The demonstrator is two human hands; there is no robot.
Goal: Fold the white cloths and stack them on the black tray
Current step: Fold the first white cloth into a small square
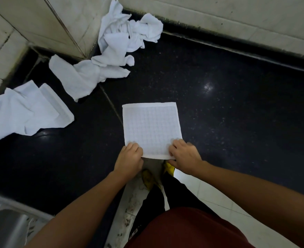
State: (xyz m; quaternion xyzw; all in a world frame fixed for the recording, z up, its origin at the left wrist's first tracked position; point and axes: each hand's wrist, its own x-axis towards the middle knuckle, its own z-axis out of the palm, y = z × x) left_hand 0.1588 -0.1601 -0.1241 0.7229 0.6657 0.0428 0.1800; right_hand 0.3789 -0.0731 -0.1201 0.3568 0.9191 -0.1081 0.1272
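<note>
A black speckled table [228,104] is bounded at the back and left by pale tiled walls [219,13], with dark grime along the joint. A soft glare [208,85] is reflected on it. A steel sink [2,226] is set lower left; pale floor tiles [210,192] are seen below.

Prob. a kitchen or wash area. Black speckled stone counter [219,97] fills mid frame, w/ a seam running thru it. Pale tiled walls [219,11] meet it at 12 and 10 o'clock, forming a corner; dark grimy joint along the wall base. Stainless steel sink [2,228] at 7 o'clock. Pale floor tiles [201,190] at 5–6 o'clock, stained by the counter edge. Loose white cloths [122,38] heaped at 11 o'clock.
</note>
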